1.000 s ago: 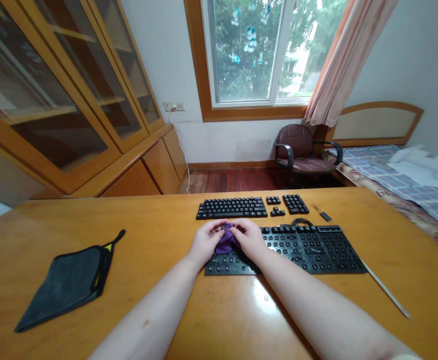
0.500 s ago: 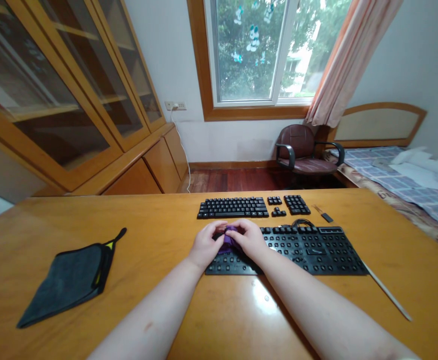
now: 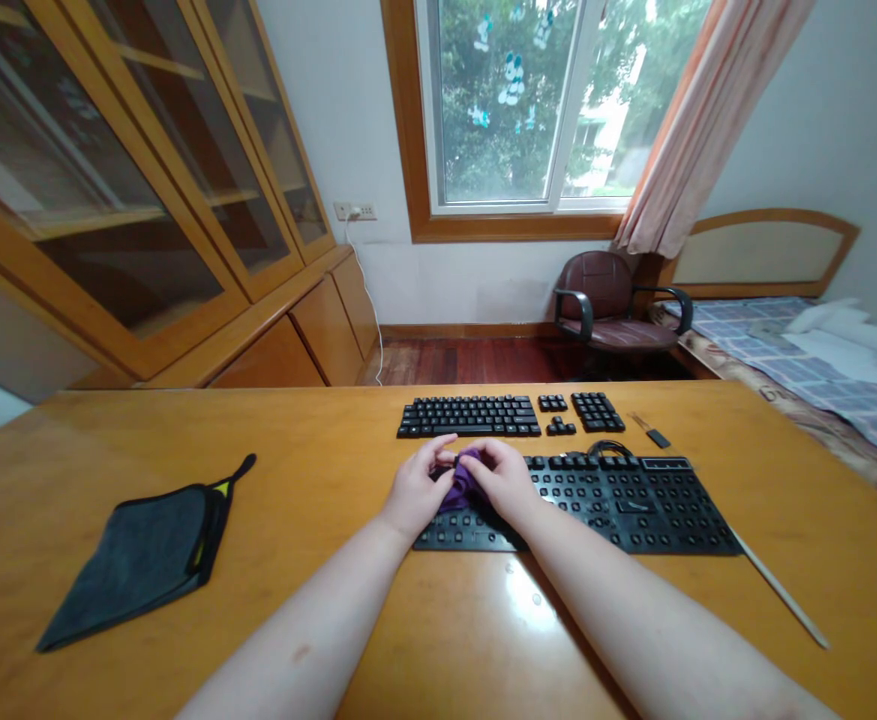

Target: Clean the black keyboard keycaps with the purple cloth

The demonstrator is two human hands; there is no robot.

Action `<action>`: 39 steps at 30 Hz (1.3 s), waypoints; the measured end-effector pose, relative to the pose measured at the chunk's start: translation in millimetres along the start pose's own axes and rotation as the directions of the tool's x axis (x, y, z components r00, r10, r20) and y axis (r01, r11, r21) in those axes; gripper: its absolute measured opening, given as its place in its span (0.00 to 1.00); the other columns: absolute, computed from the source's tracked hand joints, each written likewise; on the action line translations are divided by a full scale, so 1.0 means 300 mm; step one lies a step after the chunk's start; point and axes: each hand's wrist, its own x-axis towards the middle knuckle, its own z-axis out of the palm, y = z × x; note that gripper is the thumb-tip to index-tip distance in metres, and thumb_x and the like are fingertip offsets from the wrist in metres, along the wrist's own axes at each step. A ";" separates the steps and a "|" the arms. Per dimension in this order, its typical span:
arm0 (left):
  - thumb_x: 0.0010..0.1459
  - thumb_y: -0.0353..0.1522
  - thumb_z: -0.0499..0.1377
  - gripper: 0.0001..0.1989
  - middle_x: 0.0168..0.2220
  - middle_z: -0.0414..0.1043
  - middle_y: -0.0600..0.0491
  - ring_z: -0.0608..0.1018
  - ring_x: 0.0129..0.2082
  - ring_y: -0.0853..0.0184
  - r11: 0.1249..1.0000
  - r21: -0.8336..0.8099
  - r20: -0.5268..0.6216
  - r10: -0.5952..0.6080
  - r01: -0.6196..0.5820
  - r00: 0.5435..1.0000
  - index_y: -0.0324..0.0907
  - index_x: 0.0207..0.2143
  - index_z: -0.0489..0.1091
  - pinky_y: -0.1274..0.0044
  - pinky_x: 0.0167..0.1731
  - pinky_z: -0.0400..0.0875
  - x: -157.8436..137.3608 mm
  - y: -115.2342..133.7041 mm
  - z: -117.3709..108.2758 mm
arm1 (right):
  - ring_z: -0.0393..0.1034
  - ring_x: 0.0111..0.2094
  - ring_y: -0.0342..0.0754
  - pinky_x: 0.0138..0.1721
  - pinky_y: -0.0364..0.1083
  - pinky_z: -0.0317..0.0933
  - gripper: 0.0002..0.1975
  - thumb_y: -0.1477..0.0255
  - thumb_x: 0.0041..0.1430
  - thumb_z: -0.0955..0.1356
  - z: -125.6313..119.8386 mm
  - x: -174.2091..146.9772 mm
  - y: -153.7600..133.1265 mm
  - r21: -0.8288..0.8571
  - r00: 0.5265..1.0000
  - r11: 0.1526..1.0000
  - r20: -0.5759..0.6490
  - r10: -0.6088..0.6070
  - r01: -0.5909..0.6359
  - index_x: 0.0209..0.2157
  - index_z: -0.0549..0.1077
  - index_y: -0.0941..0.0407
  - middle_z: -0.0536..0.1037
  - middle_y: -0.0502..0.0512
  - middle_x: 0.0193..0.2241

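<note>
A purple cloth (image 3: 463,486) is bunched between my hands above the left end of a black keyboard base (image 3: 637,507), whose key positions are bare of caps over most of it. My right hand (image 3: 503,480) pinches the cloth between thumb and fingers. Against the cloth's left side, my left hand (image 3: 417,490) has its thumb and fingers curled in, one finger raised; what they grip is hidden. Beyond the base lie the removed keycaps, set out in blocks: the main block (image 3: 468,416), a small cluster (image 3: 553,403), the arrow keys (image 3: 560,427) and the number pad (image 3: 597,411).
A folded grey cloth (image 3: 138,560) lies on the desk (image 3: 288,480) at left. A small black tool with wire prongs (image 3: 658,438) sits at the far right, and a thin pale stick (image 3: 783,590) beside the keyboard. Behind the desk stands a chair (image 3: 603,290).
My left fingers have loosened and lifted slightly from the purple cloth, and more of it shows. My right hand still pinches it. The view has shifted slightly.
</note>
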 end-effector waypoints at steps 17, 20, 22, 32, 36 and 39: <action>0.50 0.34 0.61 0.09 0.36 0.72 0.51 0.75 0.38 0.66 0.986 0.114 -0.105 0.137 -0.125 0.985 0.42 0.36 0.69 0.72 0.42 0.70 0.001 0.020 -0.012 | 0.58 0.22 0.42 0.26 0.42 0.53 0.15 0.67 0.57 0.63 -0.017 -0.018 -0.013 -0.154 0.989 0.979 -0.041 -0.144 0.137 0.18 0.61 0.55 0.62 0.46 0.17; 0.50 0.34 0.61 0.09 0.35 0.72 0.51 0.75 0.38 0.66 0.981 0.149 -0.113 0.139 -0.122 0.984 0.42 0.35 0.68 0.72 0.42 0.70 -0.001 0.009 -0.012 | 0.58 0.21 0.42 0.25 0.41 0.53 0.13 0.66 0.54 0.65 -0.014 -0.017 -0.022 -0.162 0.993 0.980 -0.027 -0.117 0.111 0.20 0.61 0.55 0.63 0.46 0.18; 0.50 0.33 0.61 0.08 0.34 0.72 0.52 0.75 0.39 0.65 0.967 0.219 -0.113 0.155 -0.128 0.981 0.42 0.34 0.68 0.71 0.43 0.70 -0.002 0.004 -0.012 | 0.60 0.22 0.42 0.26 0.41 0.55 0.08 0.67 0.52 0.66 -0.011 -0.017 -0.028 -0.135 0.997 0.988 -0.011 -0.082 0.080 0.25 0.64 0.55 0.65 0.45 0.19; 0.50 0.28 0.59 0.15 0.40 0.71 0.51 0.74 0.40 0.66 0.915 0.315 0.009 0.264 -0.253 0.965 0.43 0.43 0.67 0.71 0.43 0.70 -0.005 0.018 -0.025 | 0.64 0.22 0.43 0.28 0.42 0.60 0.09 0.67 0.51 0.67 0.001 -0.021 -0.017 -0.187 0.996 0.978 0.019 -0.085 0.087 0.34 0.72 0.56 0.71 0.48 0.20; 0.54 0.30 0.57 0.18 0.45 0.70 0.49 0.72 0.45 0.65 0.899 0.299 0.074 0.311 -0.319 0.947 0.44 0.49 0.65 0.70 0.48 0.68 -0.001 0.026 -0.032 | 0.64 0.21 0.43 0.26 0.42 0.60 0.09 0.67 0.53 0.66 0.001 -0.018 -0.012 -0.177 0.996 0.982 -0.045 -0.081 0.072 0.34 0.72 0.57 0.71 0.48 0.19; 0.56 0.31 0.56 0.16 0.44 0.71 0.50 0.72 0.45 0.66 0.896 0.303 0.076 0.317 -0.324 0.945 0.45 0.48 0.67 0.70 0.48 0.68 0.006 0.021 -0.036 | 0.67 0.23 0.44 0.28 0.42 0.62 0.10 0.67 0.53 0.66 -0.001 -0.017 -0.008 -0.169 0.994 0.982 -0.048 -0.094 0.085 0.35 0.73 0.56 0.74 0.50 0.21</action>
